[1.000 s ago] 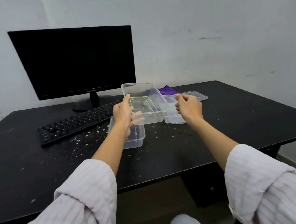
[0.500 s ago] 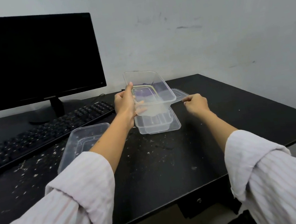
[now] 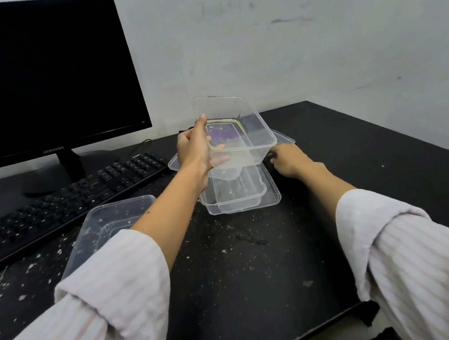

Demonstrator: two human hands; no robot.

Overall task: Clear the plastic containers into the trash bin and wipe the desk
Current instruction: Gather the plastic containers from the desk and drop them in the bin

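Since half a second ago, the right hand (image 3: pixel 289 161) has reached forward to the far end of the containers on the desk, while the left hand (image 3: pixel 195 149) has kept its raised container in much the same place.

Head view: the left hand grips a clear plastic container (image 3: pixel 237 136) by its near-left rim, thumb on top and fingers beneath, holding it tilted above a second container (image 3: pixel 235 193) that sits on a lid (image 3: pixel 274 191). The raised tub's long axis runs away from the camera, its open mouth tipped up and toward the viewer. Whether the right hand's fingers have closed on anything cannot be told; they lie low beside the lower tub. A third container (image 3: pixel 112 224) rests near the keyboard (image 3: pixel 57 206), partly behind the left sleeve. Crumbs speckle the desk (image 3: pixel 361 155). No trash bin is in view, so binning appears not yet done, and wiping remains.
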